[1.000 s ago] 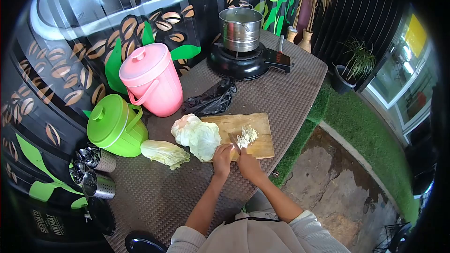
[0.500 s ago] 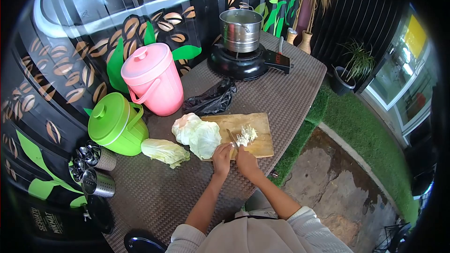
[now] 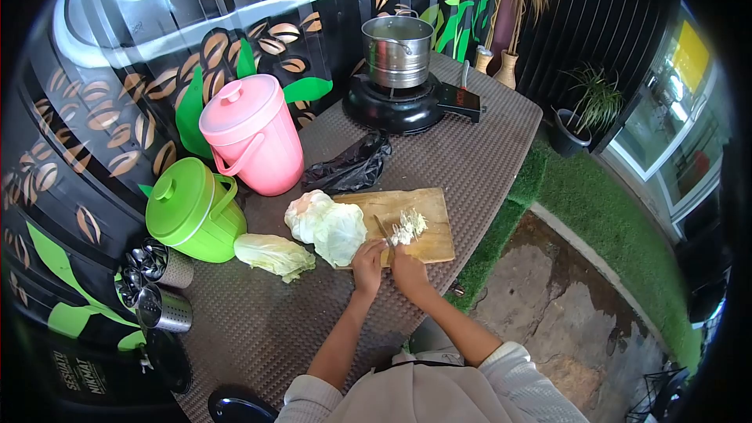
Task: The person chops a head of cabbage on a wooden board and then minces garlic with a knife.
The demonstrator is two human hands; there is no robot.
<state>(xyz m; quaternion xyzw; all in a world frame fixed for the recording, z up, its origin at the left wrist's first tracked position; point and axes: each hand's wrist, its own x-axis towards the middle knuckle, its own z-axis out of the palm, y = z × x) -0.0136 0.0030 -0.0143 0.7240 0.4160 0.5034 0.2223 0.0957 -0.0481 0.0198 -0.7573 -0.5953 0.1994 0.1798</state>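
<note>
My right hand [image 3: 408, 270] is wrapped round a knife [image 3: 381, 225], whose blade points away over the wooden cutting board [image 3: 433, 204]. Close beside it, my left hand [image 3: 367, 264] has its fingers pressed together near the blade; whatever they pinch is hidden. A pile of finely cut white pieces [image 3: 409, 227], which look like shredded cabbage, lies on the board just beyond my hands. Pale green cabbage [image 3: 340, 233] rests across the board's left end. Further left, a piece of napa cabbage [image 3: 274, 256] lies on the table.
A steel pot [image 3: 397, 55] stands on a black portable stove [image 3: 394, 106] at the back. Behind the board lies a black plastic bag [image 3: 350, 164]. Pink [image 3: 258, 137] and green [image 3: 196, 211] lidded buckets stand left, near metal cutlery holders [image 3: 164, 309]. The table edge [image 3: 501, 211] runs along the right.
The view has shifted slightly. My hands stay at the front of the board, and the knife blade is tilted a little differently. The cut pile looks much the same.
</note>
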